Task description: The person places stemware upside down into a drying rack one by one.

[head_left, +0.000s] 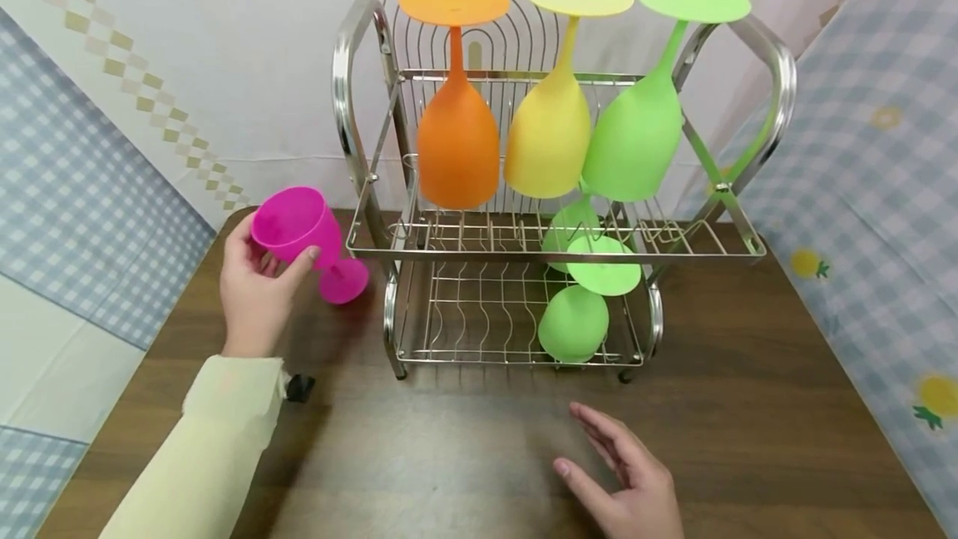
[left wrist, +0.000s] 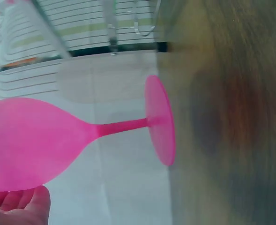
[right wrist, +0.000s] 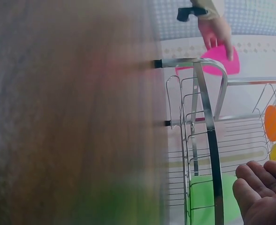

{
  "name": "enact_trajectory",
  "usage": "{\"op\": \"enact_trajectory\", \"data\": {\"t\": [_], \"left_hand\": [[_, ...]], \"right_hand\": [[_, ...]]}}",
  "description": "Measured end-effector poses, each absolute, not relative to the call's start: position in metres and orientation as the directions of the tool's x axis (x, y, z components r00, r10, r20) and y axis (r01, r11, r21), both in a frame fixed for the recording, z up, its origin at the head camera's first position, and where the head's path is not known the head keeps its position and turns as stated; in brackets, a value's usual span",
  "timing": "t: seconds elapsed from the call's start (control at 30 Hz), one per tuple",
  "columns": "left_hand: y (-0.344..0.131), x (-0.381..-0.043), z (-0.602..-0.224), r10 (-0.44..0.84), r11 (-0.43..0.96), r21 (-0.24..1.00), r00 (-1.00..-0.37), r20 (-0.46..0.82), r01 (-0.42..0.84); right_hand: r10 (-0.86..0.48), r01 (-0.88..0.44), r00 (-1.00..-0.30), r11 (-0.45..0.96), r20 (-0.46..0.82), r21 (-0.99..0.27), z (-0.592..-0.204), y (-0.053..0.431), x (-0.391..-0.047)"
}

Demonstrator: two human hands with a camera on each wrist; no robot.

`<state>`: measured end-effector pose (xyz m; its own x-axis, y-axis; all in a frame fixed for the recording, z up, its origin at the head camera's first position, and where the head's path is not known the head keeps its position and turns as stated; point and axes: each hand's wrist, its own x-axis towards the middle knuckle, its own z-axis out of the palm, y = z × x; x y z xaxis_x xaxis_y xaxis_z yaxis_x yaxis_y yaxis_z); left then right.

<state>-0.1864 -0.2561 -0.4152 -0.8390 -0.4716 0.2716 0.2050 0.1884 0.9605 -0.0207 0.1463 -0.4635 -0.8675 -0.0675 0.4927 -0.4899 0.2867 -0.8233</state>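
My left hand (head_left: pixel 258 294) grips a pink goblet (head_left: pixel 299 227) by its bowl, thumb on the near side. The goblet is upright, leaning a little, left of the metal dish rack (head_left: pixel 520 256). In the left wrist view the goblet's round foot (left wrist: pixel 160 121) shows close over the tabletop. My right hand (head_left: pixel 624 477) is in front of the rack, fingers loosely extended and nothing in them. Upside down on the rack's upper tier are an orange goblet (head_left: pixel 458 144), a yellow goblet (head_left: pixel 549 135) and a green goblet (head_left: pixel 636 140).
On the rack's lower tier, a green goblet (head_left: pixel 573 324) stands upside down at the right, with more green (head_left: pixel 570 231) behind it. The rack stands on a brown wooden table (head_left: pixel 464 439). Patterned cloth (head_left: pixel 868 190) hangs around the back and sides.
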Motion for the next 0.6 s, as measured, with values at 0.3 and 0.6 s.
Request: {"op": "enact_trajectory", "data": {"t": [0.3,0.6], "left_hand": [[-0.274,-0.126,-0.41,-0.543,-0.076,0.932,-0.799,0.259,0.354],[-0.289,-0.065,-0.428,-0.487,-0.589,0.536,-0.795,0.361,0.605]], "right_hand": [[-0.043,-0.452,-0.885,0.319,0.464,-0.833,-0.467,0.146,-0.016],[0.019,-0.401,-0.904,0.312,0.427,-0.861,-0.472,0.142,-0.011]]}}
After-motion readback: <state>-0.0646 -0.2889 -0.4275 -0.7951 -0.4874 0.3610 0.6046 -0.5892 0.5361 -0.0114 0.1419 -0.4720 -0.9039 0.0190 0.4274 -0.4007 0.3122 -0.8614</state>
